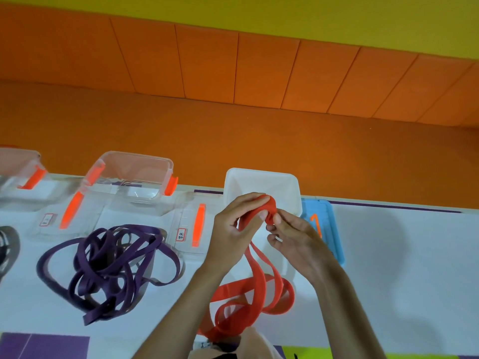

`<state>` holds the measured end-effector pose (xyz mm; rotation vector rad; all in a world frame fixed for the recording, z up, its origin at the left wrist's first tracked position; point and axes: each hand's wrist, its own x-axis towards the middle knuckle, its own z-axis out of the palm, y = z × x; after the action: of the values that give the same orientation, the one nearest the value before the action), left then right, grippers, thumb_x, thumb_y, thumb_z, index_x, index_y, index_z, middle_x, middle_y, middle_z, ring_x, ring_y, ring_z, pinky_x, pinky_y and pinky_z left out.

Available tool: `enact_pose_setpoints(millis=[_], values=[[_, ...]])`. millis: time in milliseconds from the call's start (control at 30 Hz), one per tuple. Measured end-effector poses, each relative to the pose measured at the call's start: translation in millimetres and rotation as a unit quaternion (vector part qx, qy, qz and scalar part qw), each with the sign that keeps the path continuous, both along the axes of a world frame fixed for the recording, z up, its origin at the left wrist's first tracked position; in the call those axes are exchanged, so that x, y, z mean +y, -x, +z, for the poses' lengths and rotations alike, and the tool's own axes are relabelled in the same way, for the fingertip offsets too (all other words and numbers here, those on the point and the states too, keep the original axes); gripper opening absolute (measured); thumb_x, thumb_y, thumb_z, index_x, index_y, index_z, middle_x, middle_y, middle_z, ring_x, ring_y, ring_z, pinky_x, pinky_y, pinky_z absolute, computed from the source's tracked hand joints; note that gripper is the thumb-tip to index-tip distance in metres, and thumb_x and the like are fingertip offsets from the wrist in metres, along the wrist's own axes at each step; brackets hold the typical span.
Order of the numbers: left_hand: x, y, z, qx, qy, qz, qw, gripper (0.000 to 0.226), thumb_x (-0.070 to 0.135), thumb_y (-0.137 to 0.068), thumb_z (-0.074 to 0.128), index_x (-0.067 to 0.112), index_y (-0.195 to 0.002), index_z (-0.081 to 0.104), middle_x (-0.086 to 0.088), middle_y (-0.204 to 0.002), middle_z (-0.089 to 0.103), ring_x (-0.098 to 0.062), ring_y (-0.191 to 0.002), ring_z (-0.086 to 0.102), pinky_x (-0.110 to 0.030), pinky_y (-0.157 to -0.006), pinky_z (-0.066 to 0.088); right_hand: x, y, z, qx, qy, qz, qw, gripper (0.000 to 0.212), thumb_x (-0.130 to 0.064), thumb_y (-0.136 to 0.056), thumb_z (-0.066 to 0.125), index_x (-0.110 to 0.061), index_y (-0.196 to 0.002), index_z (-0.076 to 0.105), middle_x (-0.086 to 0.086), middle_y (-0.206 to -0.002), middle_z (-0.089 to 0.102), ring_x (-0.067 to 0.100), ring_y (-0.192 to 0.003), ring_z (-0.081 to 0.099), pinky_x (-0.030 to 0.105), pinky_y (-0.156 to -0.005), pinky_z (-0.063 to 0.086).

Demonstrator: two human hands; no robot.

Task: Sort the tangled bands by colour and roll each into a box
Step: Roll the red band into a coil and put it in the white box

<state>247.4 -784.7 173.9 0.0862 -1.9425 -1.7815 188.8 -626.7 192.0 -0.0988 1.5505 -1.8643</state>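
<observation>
A red band [255, 294] trails in loops on the white table and rises to my hands. My left hand [233, 229] and my right hand [293, 235] both pinch its upper end, which is curled into a small roll just in front of a white box [285, 182]. A tangled heap of purple bands [108, 268] lies to the left. Behind it stands a clear box [129, 177] with orange latches. Part of a black band [7, 244] shows at the far left edge.
Another clear box [18, 167] stands at the far left. Clear lids with orange clips [186, 229] lie flat between boxes. A blue lid [326, 224] lies right of the white box. An orange padded wall rises behind the table.
</observation>
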Motion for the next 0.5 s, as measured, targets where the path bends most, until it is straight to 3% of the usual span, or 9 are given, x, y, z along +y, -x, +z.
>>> enact_pose_setpoints(millis=[133,267,400,500], values=[[-0.6,2.2,-4.4,-0.023,0.014,-0.012,1.000,0.040,0.017,-0.100,0.071,0.048,-0.125,0.069,0.030,-0.131,0.066,-0.001,-0.131,0.059,-0.012,-0.099,0.049,0.5,2.9,2.2,0.064,-0.017,-0.011,0.998,0.058,-0.046,-0.089,0.079,-0.029,-0.142,0.063,0.002,-0.122,0.075,0.015,-0.119,0.071,0.027,-0.095,0.057],[-6.9,4.7,-4.5,-0.033,0.052,-0.036,0.997,0.038,0.015,-0.102,0.069,0.043,-0.127,0.068,0.034,-0.132,0.064,0.003,-0.131,0.057,-0.008,-0.101,0.045,4.6,6.8,6.7,0.135,-0.063,-0.003,0.989,0.046,-0.054,-0.086,0.075,-0.040,-0.130,0.068,0.003,-0.113,0.079,0.025,-0.107,0.077,0.028,-0.086,0.063],[-1.9,4.4,-5.6,-0.044,0.107,-0.083,0.990,0.036,0.017,-0.106,0.061,0.033,-0.139,0.066,0.018,-0.145,0.060,-0.008,-0.140,0.052,-0.013,-0.109,0.042,6.3,8.5,6.5,0.144,-0.075,0.004,0.987,0.049,-0.057,-0.083,0.077,-0.028,-0.122,0.070,0.005,-0.108,0.080,0.029,-0.100,0.079,0.038,-0.086,0.066],[-1.0,6.4,-7.7,-0.060,0.130,-0.107,0.984,0.040,0.022,-0.109,0.056,0.031,-0.148,0.059,0.020,-0.155,0.052,-0.008,-0.148,0.041,-0.015,-0.117,0.036,7.4,5.2,1.9,0.118,-0.043,-0.024,0.992,0.048,-0.049,-0.085,0.080,-0.023,-0.123,0.068,0.012,-0.112,0.079,0.033,-0.103,0.078,0.037,-0.086,0.065]])
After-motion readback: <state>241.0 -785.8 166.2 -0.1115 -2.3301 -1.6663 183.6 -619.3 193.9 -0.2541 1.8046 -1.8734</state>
